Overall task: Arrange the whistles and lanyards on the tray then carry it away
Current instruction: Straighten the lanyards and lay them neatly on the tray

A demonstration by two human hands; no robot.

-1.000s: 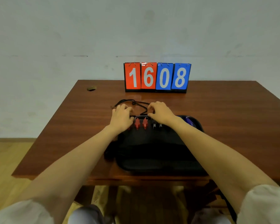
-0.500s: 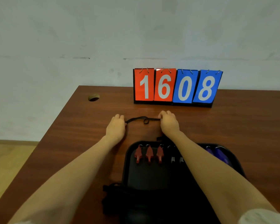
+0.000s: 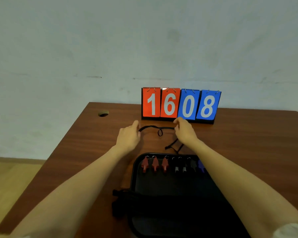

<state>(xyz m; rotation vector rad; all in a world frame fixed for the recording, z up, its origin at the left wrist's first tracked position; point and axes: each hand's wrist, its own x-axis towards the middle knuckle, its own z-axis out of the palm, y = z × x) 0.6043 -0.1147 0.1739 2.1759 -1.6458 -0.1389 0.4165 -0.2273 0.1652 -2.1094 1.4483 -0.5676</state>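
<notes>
Left hand (image 3: 128, 138) and right hand (image 3: 185, 132) each pinch a thin black cord lanyard (image 3: 159, 129) strung between them over the brown wooden desk (image 3: 79, 145).

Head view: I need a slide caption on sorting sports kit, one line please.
Left hand and right hand hold a black lanyard stretched between them, beyond the black tray of whistles.

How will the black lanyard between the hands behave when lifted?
Probably floppy: the lanyard curls into a small loop between the left hand and right hand. Likely light, being a thin cord. It may tangle easily.
</notes>
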